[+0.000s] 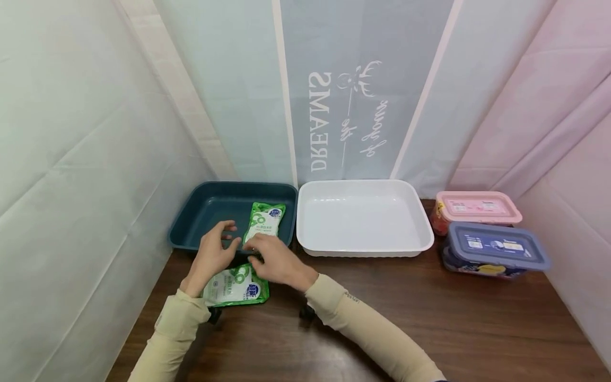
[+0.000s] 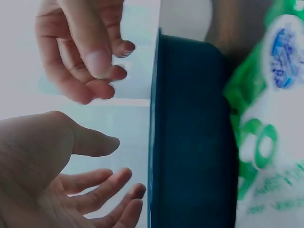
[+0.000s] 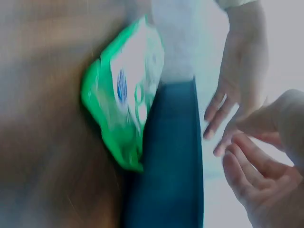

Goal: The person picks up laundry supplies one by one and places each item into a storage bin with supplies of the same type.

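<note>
Both hands hover over the near rim of a dark teal tray (image 1: pixel 215 199). My left hand (image 1: pixel 216 256) has its fingers spread and a little bent, with nothing between them. To its right, my right hand (image 1: pixel 277 260) hangs with loosely bent fingers, and the left wrist view shows no object in it. A green and white pouch with blue print (image 1: pixel 265 218) lies inside the tray, its lower part hidden behind the right hand. Beneath the hands, a second green and white pouch (image 1: pixel 229 289) lies on the table against the tray's front, partly covered by the left wrist.
A white tray (image 1: pixel 363 246) stands right of the teal one. Farther right are a tub with a pink lid (image 1: pixel 477 207) and, in front of it, a tub with a blue lid (image 1: pixel 498 246). Curtain-like cloth (image 1: pixel 238 95) surrounds the dark wooden table (image 1: pixel 406 307).
</note>
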`<act>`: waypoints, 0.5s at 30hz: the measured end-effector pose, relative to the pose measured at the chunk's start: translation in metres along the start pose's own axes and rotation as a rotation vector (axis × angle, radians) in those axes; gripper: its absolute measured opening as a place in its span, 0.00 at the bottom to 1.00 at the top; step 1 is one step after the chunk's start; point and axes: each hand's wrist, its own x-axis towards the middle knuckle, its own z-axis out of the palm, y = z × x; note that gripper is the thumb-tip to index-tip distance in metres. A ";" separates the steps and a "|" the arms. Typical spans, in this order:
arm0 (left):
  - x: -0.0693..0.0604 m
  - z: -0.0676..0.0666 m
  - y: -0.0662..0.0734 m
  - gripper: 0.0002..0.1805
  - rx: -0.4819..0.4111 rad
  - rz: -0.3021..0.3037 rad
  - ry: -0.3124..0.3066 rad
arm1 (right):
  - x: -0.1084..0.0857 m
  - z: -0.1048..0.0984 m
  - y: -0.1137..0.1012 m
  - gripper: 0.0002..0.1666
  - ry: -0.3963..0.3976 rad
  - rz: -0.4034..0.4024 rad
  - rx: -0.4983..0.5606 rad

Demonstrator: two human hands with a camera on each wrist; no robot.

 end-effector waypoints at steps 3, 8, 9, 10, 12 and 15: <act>-0.011 0.003 0.002 0.26 0.042 0.044 0.052 | -0.007 0.008 -0.005 0.16 -0.089 -0.053 0.069; -0.028 0.004 0.001 0.25 0.092 0.064 0.101 | -0.017 0.028 -0.005 0.20 -0.215 -0.032 0.032; -0.032 0.004 0.002 0.25 0.099 0.062 0.109 | -0.019 0.031 -0.004 0.21 -0.234 -0.022 -0.002; -0.035 0.004 0.002 0.24 0.106 0.060 0.118 | -0.020 0.034 -0.003 0.22 -0.249 -0.011 -0.033; -0.042 0.003 0.003 0.23 0.127 0.054 0.142 | -0.024 0.038 -0.001 0.24 -0.278 -0.002 -0.106; -0.053 0.004 0.003 0.20 0.162 0.035 0.198 | -0.029 0.042 0.001 0.25 -0.314 -0.011 -0.206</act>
